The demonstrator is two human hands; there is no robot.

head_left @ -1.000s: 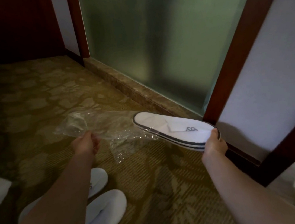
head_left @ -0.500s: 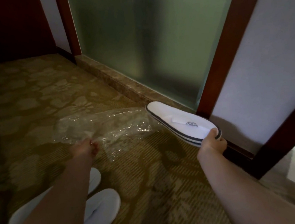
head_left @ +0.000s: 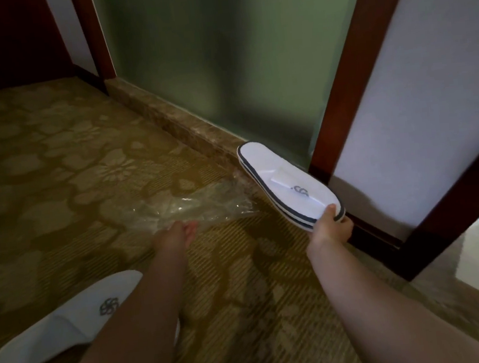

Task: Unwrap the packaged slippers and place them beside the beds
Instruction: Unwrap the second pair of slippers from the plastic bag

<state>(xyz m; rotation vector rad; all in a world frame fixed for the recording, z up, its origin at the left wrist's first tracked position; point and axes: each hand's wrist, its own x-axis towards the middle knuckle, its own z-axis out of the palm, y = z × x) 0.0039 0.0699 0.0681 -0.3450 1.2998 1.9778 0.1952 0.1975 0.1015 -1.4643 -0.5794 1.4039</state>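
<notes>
My right hand point(head_left: 331, 226) grips the heel end of a flat stacked pair of white slippers point(head_left: 284, 180) with dark edge trim and a small logo, held above the carpet near the door frame. The pair is fully out of the clear plastic wrapper point(head_left: 193, 206), which hangs crumpled from my left hand point(head_left: 175, 235). The wrapper's far end lies just left of the slippers' toe. A second white slipper point(head_left: 61, 327) with a flower logo lies on the carpet at lower left, partly hidden by my left forearm.
Patterned gold carpet point(head_left: 53, 178) covers the floor. A frosted glass panel point(head_left: 219, 64) on a marble sill point(head_left: 172, 123) stands ahead, framed by dark red wood posts point(head_left: 349, 79). A white wall point(head_left: 420, 101) is to the right.
The slippers have come clear of the plastic wrapper and moved right toward the door frame. My left hand has dropped lower with the emptied wrapper. The view has shifted right.
</notes>
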